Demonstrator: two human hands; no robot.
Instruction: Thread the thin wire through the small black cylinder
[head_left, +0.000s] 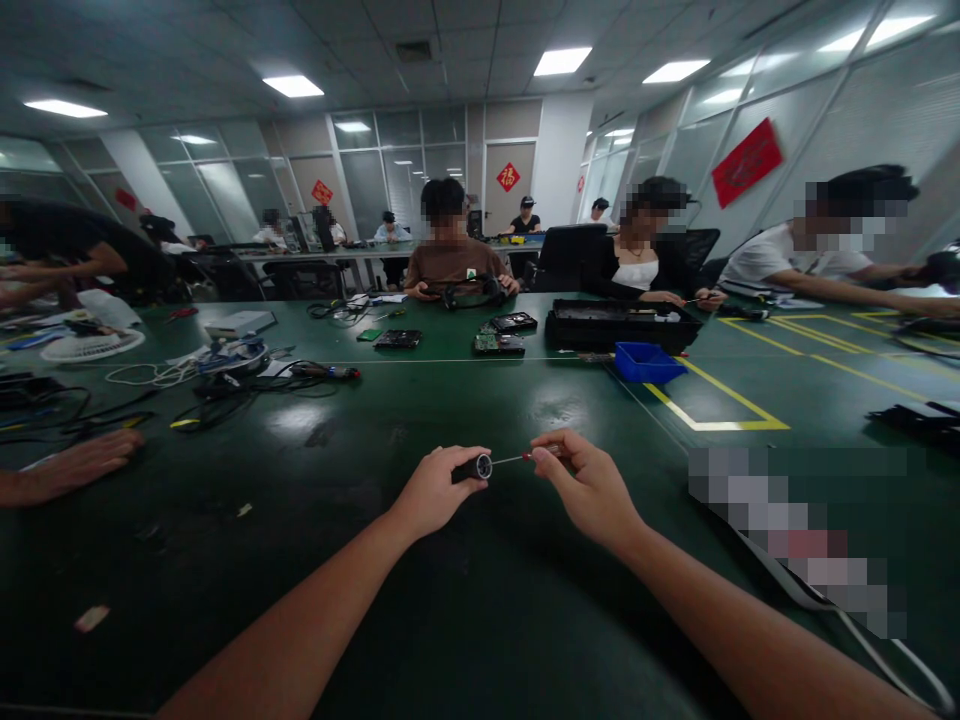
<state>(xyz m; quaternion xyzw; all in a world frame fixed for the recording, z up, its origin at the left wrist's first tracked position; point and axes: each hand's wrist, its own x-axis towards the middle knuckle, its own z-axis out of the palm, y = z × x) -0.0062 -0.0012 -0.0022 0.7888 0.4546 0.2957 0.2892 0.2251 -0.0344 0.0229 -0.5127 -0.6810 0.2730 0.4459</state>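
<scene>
My left hand (435,490) is closed around a small black cylinder with a round silver end (480,467), held just above the dark green table (420,410). My right hand (589,485) pinches a thin screwdriver with a red handle (536,455). Its metal shaft runs left, and the tip meets the silver end of the cylinder. Both hands sit close together at the middle of the table, near me.
A blue bin (646,362) and a long black case (621,325) lie ahead to the right, beside yellow floor-tape lines (731,400). Circuit boards (499,343) lie further back. Tangled cables (225,390) spread at left, near another person's hand (82,462). Several people sit around the table.
</scene>
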